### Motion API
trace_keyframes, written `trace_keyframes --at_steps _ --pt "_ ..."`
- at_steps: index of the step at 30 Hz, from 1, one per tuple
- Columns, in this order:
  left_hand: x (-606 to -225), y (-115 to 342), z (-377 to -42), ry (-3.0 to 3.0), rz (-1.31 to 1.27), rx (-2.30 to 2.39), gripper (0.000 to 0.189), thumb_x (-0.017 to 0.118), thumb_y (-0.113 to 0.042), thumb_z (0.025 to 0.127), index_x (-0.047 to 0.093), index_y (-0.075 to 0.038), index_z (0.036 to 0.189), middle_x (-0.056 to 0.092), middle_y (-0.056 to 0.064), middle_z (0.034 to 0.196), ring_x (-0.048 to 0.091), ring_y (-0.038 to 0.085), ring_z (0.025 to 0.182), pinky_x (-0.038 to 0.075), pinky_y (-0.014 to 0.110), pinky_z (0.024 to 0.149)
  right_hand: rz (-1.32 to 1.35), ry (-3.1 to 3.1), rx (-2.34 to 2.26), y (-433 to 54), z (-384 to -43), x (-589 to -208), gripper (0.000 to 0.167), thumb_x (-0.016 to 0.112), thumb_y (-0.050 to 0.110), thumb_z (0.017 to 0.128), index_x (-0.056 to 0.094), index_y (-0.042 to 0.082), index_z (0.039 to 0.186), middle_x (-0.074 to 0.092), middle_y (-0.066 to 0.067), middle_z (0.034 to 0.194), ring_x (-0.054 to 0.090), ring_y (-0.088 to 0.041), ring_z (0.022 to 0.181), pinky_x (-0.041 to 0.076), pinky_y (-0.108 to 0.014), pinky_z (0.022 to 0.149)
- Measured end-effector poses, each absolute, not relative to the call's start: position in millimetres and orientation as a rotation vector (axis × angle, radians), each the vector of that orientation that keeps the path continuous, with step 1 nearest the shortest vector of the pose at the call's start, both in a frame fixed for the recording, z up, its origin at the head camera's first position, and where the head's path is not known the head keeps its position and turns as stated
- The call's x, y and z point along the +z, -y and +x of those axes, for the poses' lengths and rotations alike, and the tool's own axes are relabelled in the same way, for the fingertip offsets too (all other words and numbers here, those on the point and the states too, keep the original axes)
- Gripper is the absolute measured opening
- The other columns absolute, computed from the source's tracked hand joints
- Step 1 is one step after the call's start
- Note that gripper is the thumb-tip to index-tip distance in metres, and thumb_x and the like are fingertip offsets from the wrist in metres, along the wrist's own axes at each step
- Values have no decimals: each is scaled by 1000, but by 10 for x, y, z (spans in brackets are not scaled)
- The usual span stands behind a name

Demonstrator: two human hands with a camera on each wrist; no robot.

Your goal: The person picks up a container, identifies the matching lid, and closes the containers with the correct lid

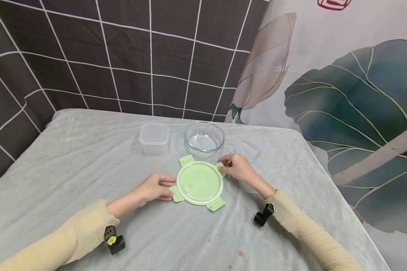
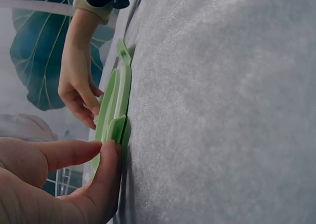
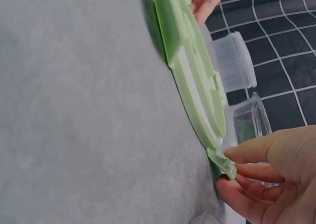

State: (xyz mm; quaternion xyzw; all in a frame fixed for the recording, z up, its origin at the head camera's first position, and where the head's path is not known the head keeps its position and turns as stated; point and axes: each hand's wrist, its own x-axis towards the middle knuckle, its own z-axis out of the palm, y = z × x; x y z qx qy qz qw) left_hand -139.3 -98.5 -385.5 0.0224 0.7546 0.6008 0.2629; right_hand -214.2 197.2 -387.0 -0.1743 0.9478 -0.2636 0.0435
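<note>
A round light-green lid (image 1: 200,183) with a white rim and flap-like clips lies low over the cloth-covered table. My left hand (image 1: 155,187) pinches the clip on its left side between thumb and fingers, seen close up in the left wrist view (image 2: 74,184). On the opposite side, my right hand (image 1: 238,166) grips another clip. In the right wrist view, the thumb of the right hand (image 3: 281,169) lies over that clip and the fingers are beneath it. Just behind the lid stands a round glass bowl (image 1: 204,141) without a cover.
A square translucent plastic container (image 1: 154,139) stands left of the bowl. Clear flat plastic pieces (image 1: 245,149) lie to the right, partly behind the right hand and forearm. The grey cloth (image 1: 176,241) is wrinkled. A dark gridded curtain (image 1: 129,49) hangs at the back.
</note>
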Motion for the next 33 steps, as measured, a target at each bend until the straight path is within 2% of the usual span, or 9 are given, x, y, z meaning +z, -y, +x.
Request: trace_keyframes --at_steps 6,16,23,33 --pt "-3856 1039 -1399 -2053 62 1620 56 63 11 79 44 18 132 56 33 124 68 14 84 60 28 76 -537 -2844 -852 -1979 -2132 -3851 26 74 14 82 72 3 106 72 -10 91 65 -16 75 50 -20 58" --pt "-3819 1070 -1410 -2033 52 1597 54 63 11 81 43 21 130 60 34 120 69 13 82 60 26 74 -418 -2596 -1120 -2024 -2140 -3841 33 73 9 82 67 -7 111 70 -15 90 59 -5 63 57 -25 57" --pt "-3838 1118 -1406 -2008 88 1593 47 63 10 82 49 21 125 67 28 111 68 9 80 60 26 74 -405 -2525 -1235 -2047 -2120 -3817 34 73 8 83 66 -9 112 70 -16 90 59 -2 66 59 -26 60" --pt "-3757 1123 -1453 -1859 72 1674 50 61 8 84 46 19 129 65 25 117 67 6 83 58 28 84 -399 -2521 -1266 -2121 -2101 -3767 32 72 8 84 67 -8 111 70 -13 88 60 -3 64 56 -22 57"
